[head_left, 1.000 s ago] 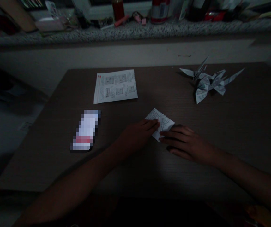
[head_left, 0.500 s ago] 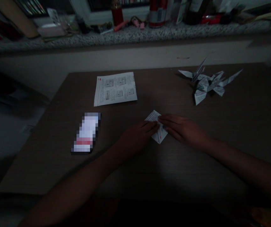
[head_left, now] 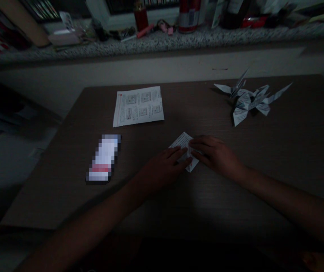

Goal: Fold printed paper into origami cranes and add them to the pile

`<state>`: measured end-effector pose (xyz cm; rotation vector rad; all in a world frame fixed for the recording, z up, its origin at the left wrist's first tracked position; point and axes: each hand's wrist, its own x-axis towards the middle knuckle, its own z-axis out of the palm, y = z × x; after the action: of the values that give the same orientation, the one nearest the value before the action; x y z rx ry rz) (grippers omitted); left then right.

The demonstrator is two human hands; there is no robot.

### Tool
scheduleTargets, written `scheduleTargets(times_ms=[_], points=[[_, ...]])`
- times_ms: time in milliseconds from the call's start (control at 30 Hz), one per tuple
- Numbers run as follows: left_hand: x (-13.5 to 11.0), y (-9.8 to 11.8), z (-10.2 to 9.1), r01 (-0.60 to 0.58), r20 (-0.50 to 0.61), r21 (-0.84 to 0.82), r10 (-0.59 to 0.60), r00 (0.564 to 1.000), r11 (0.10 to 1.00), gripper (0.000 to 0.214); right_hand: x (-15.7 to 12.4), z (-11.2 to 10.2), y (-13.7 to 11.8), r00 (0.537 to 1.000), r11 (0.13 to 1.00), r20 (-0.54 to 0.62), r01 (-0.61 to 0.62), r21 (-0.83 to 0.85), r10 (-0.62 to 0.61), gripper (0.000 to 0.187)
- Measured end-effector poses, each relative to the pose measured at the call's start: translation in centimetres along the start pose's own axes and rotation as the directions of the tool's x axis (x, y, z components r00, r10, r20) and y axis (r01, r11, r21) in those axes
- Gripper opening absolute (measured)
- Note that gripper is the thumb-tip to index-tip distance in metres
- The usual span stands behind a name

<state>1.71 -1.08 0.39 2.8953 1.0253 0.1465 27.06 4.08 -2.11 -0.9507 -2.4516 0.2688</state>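
Observation:
A small folded piece of printed paper (head_left: 183, 138), diamond-shaped with a crease down its lower part, lies flat on the table. Across its left side rests my left hand (head_left: 163, 166), fingers stretched and thumb apart near the lower corner. On the right edge of the paper, the straight fingertips of my right hand (head_left: 217, 151) press down, thumb lower and separate. Both hands are open, touching the paper from above. My fingers cover much of its middle.
Several paper cranes (head_left: 249, 102) stand at the table's back right. A printed sheet (head_left: 139, 106) lies at the back left, with a phone (head_left: 104, 158), screen lit, nearer me. Behind the brown table (head_left: 74, 151), a granite sill (head_left: 150, 43) holds bottles, a can and small items.
My left thumb has spread away from the fingers, down toward the paper's lower corner. More of the paper's upper left edge shows. My right hand has barely shifted.

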Motion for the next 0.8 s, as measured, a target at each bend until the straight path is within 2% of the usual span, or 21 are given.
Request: scheduleTargets(times_ms=[133,267,600,800], points=[[-1.2,1.8,0.0,0.032,0.007,-0.040,-0.031,0.999,0.999,0.044,-0.1,0.2,0.1,1.000,1.000,-0.019,0.010,-0.010,-0.010,0.026],[-2.0,2.9,0.7,0.073,-0.042,-0.064,-0.076,0.996,0.995,0.048,-0.2,0.2,0.1,1.000,0.999,-0.014,0.020,-0.033,-0.021,0.027],[-2.3,3.3,1.4,0.105,-0.082,-0.175,-0.121,0.989,0.979,0.049,-0.4,-0.3,-0.2,0.997,0.992,0.062,0.049,-0.119,-0.042,0.034],[-2.3,3.5,1.3,0.115,-0.069,-0.199,-0.131,0.989,0.973,0.051,-0.4,-0.7,-0.5,0.995,0.989,0.085,0.068,-0.133,-0.057,0.035]])
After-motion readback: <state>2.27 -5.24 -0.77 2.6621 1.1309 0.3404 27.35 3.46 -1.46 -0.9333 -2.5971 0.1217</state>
